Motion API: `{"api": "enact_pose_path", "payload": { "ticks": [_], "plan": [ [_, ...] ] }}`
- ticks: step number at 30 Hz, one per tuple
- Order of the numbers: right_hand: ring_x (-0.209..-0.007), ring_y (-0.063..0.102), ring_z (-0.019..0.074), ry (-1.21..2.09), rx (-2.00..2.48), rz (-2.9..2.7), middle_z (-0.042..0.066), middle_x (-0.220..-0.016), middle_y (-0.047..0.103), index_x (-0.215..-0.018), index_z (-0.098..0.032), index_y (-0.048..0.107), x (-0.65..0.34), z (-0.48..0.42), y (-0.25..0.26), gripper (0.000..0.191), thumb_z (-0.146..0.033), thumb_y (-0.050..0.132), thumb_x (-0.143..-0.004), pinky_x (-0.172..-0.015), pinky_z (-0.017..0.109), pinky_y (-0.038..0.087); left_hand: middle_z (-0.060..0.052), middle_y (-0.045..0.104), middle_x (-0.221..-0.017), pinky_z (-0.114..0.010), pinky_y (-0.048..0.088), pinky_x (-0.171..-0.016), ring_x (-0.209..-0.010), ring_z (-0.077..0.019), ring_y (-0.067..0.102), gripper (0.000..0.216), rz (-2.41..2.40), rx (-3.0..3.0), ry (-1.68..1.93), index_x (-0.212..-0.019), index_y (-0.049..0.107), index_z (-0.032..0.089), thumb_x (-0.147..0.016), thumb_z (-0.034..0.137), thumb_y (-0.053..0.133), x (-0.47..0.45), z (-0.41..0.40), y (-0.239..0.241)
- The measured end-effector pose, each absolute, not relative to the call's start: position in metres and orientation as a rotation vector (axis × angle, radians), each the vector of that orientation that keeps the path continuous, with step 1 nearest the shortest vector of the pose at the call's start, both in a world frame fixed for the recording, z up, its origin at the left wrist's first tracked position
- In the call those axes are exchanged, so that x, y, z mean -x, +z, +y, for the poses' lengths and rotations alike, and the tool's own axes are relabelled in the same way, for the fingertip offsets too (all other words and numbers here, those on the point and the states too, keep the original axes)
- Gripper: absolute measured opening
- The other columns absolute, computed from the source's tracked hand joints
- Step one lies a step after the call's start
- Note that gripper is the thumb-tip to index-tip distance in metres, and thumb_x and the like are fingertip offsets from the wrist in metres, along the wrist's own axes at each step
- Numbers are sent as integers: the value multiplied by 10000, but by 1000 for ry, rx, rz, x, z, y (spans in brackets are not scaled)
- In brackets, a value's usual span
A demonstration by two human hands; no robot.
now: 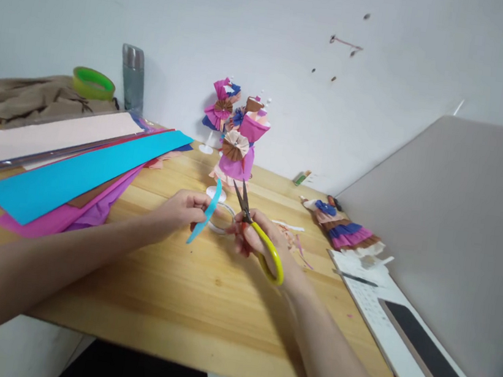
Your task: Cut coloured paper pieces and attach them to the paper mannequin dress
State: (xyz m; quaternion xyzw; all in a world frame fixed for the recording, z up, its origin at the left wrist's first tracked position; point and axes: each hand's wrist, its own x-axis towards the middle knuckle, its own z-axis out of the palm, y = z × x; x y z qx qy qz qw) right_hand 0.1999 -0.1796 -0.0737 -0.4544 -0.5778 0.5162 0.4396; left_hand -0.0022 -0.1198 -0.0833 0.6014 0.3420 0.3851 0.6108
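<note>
Pinched in my left hand [186, 212] is a narrow strip of turquoise paper [203, 219], curved and roughly upright. My right hand [256, 238] grips yellow-handled scissors [273, 259], whose dark blades point up and away with their tips a little apart. Between my hands shows a white ring like a roll of tape [222, 230]; my right fingertips meet its edge, and I cannot tell whether they hold it. Just beyond stands a doll-like figure in a pink and purple paper dress [237, 160] with a pleated rosette. A second decorated figure [219, 107] is behind it.
Long sheets of coloured paper [81, 175] are stacked at left, with brown cloth [36, 98], a green tape roll [93, 84] and a flask [133, 80] behind. On the right lie a ruffled paper dress [343, 228], paper scraps [293, 240], a white keyboard [367, 296] and a large grey panel [461, 216].
</note>
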Motion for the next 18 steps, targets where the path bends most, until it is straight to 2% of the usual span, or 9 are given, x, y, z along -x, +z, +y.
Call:
{"api": "enact_pose_path", "payload": {
  "ticks": [3, 6, 9, 12, 15, 18],
  "plan": [
    [-526, 544, 106, 1287, 1054, -1313, -1, -757, 660, -918, -220, 523, -194, -178, -80, 548, -576, 819, -626, -479, 233, 380, -11, 632, -592, -227, 384, -515, -562, -133, 511, 218, 696, -1448, 816, -674, 780, 198, -560, 136, 605, 0, -124, -83],
    [-481, 506, 91, 1256, 989, -1243, -41, -657, 617, -875, -215, 510, -187, -178, -84, 495, -484, 841, -622, -463, 228, 365, -29, 689, -671, -236, 388, -537, -611, -156, 545, 234, 571, -1499, 731, -670, 790, 220, -563, 126, 606, -3, -127, -85],
    [-457, 498, 81, 1206, 969, -1164, -75, -599, 569, -839, -210, 508, -185, -177, -86, 451, -401, 847, -611, -451, 220, 370, -4, 641, -600, -224, 321, -484, -530, -129, 469, 307, 579, -1589, 602, -728, 801, 227, -560, 100, 578, -3, -130, -86],
    [-390, 454, 64, 1160, 998, -1119, -112, -550, 513, -859, -208, 532, -186, -175, -88, 457, -353, 861, -577, -390, 204, 344, 33, 508, -496, -219, 270, -453, -473, -111, 385, 318, 640, -1646, 518, -760, 793, 226, -573, 108, 565, -1, -132, -86],
    [-364, 429, 55, 1144, 1024, -1136, -126, -523, 484, -849, -212, 535, -187, -174, -87, 466, -337, 873, -554, -367, 194, 333, 18, 492, -517, -227, 283, -448, -486, -120, 395, 168, 611, -1654, 463, -725, 773, 207, -641, 188, 629, 1, -132, -85],
    [-381, 434, 56, 1127, 1051, -1177, -117, -525, 503, -853, -216, 534, -185, -176, -86, 470, -360, 872, -559, -382, 189, 351, -24, 608, -656, -228, 360, -495, -580, -146, 491, 164, 617, -1640, 505, -776, 777, 202, -694, 317, 694, 2, -133, -85]
  ]
}}
